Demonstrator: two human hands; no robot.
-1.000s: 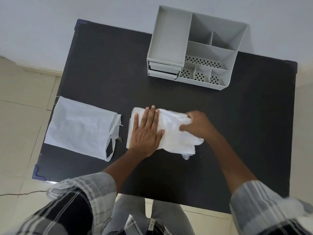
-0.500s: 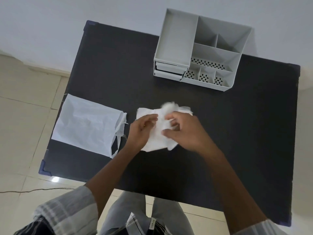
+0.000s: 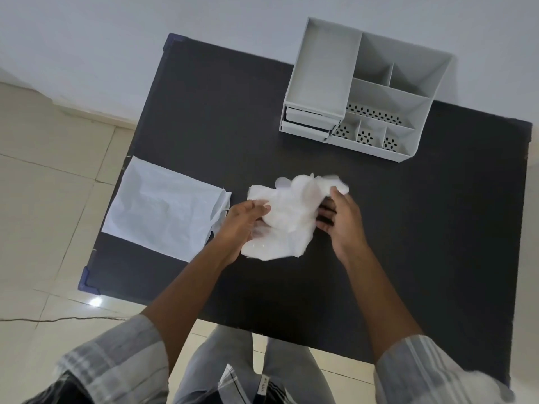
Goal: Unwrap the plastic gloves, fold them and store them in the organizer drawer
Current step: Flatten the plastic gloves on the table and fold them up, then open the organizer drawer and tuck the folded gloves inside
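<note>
Head view of the folding step. My left hand (image 3: 243,221) and right hand (image 3: 339,218) both hold the plastic gloves (image 3: 284,218) near the middle of the desk (image 3: 204,118). A second ago the gloves lay flat under my left palm; now they are bunched and partly lifted, one end turned over toward the far side. I judge that a fold is under way and not yet pressed flat. Left fingers (image 3: 256,208) are curled closed on the near-left part of the film; right fingers (image 3: 326,212) pinch its right edge, thumb on top.

The emptied wrapper (image 3: 163,208) lies flat at the left edge of the desk, just beside my left hand, so unwrapping looks finished. The organizer (image 3: 364,94) stands well apart at the far side, its drawers (image 3: 307,126) at the lower left apparently closed; storing remains.

Hard to make out: how many gloves are in the bundle, since the film is translucent and motion-blurred, and the palm side of my right hand.
</note>
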